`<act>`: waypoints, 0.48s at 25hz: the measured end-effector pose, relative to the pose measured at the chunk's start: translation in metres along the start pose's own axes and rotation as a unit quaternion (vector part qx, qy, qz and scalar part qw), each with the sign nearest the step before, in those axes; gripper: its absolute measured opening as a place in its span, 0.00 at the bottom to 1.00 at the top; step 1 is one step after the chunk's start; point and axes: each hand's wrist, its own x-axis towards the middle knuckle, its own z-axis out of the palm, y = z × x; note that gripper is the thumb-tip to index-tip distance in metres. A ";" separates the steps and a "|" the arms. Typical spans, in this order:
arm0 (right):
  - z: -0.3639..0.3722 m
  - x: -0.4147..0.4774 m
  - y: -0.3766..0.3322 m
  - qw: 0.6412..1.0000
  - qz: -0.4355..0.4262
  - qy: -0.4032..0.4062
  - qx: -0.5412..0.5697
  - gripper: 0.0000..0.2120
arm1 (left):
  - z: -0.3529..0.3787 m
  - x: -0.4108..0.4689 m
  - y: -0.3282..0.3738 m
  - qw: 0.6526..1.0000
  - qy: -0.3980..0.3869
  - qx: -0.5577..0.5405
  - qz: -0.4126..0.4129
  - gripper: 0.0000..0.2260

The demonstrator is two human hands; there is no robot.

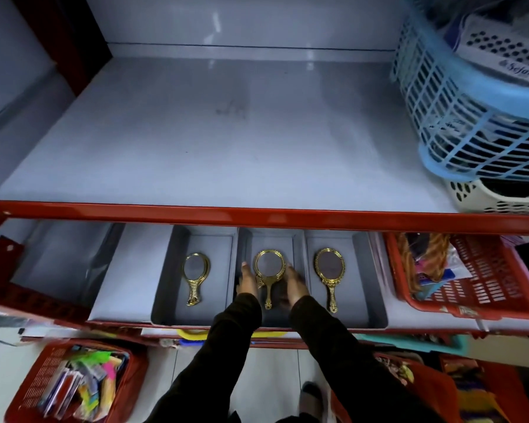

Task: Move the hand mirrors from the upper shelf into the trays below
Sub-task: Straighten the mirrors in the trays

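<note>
Your sleeves (232, 346) are dark, near black. Three hand mirrors, all gold with embossed ornate frames: left mirror (194, 277), middle mirror (269, 271), right mirror (330, 274). The trays (162, 288) under them are plain grey. Upper shelf (196, 141): pale grey-white surface, red front edge. At its right edge, a light blue lattice basket (458, 117) over a white perforated basket (483, 198). Lower shelf, right edge: red mesh basket (483, 270). Below left: another red basket (34, 389) with multicoloured contents.
</note>
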 end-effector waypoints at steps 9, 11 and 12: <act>0.006 0.007 0.017 1.000 0.014 -0.005 0.013 0.34 | -0.003 -0.003 -0.011 0.995 -0.036 -0.071 -0.059 0.34; 0.003 0.006 0.018 0.998 0.020 -0.015 0.054 0.32 | -0.003 -0.008 -0.011 0.992 -0.048 -0.096 -0.063 0.33; 0.003 0.007 0.019 0.997 0.024 -0.021 0.070 0.32 | -0.002 -0.011 -0.011 0.990 -0.056 -0.108 -0.072 0.32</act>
